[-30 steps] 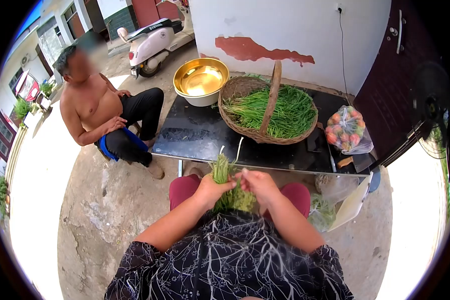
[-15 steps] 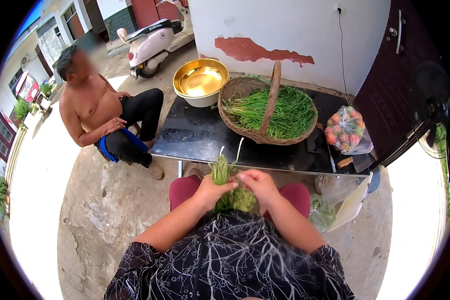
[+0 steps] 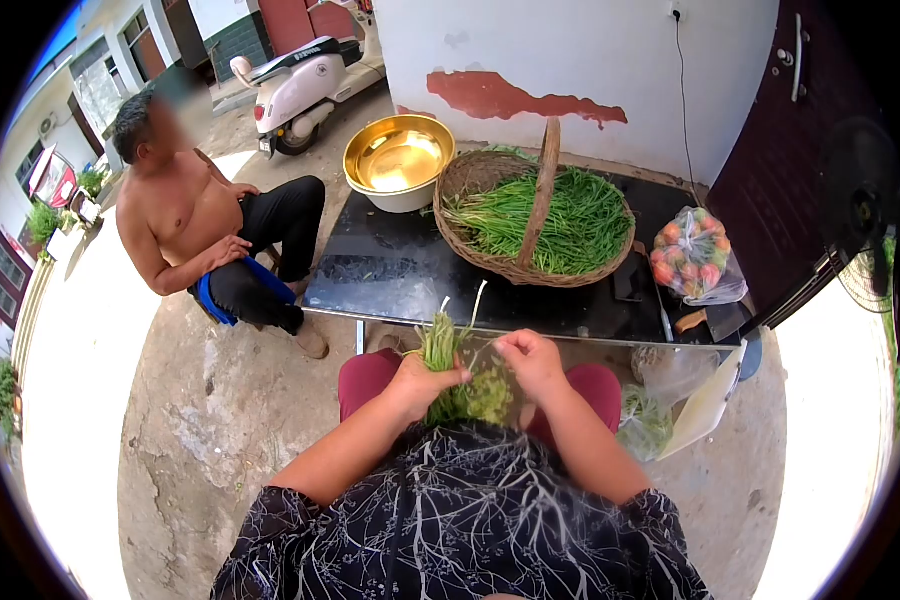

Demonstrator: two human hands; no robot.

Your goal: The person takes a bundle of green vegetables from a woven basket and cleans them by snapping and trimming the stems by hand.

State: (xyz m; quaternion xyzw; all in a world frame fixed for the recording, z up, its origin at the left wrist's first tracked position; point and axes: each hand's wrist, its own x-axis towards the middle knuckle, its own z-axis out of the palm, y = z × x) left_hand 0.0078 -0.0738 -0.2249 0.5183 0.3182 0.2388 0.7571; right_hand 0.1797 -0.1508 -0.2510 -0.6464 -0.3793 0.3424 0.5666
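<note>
My left hand is wrapped around an upright bunch of green stems above my lap. Two pale stalk ends stick up out of the bunch. Just to the right, my right hand is closed in a pinch, with a thin strand running from its fingertips toward the bunch. Loose leafy greens show below, between my knees. Beyond my hands, a wicker basket full of long green leafy vegetables stands on the black table.
Left of the basket is a golden basin. A bag of red fruit and a cleaver lie right. A plastic bag of greens sits below the table's edge. A seated person is at left, a scooter behind.
My right hand has drawn away from the bunch, to the right and slightly up, with a thin strand now showing between the hands. The left hand stays around the bunch.
</note>
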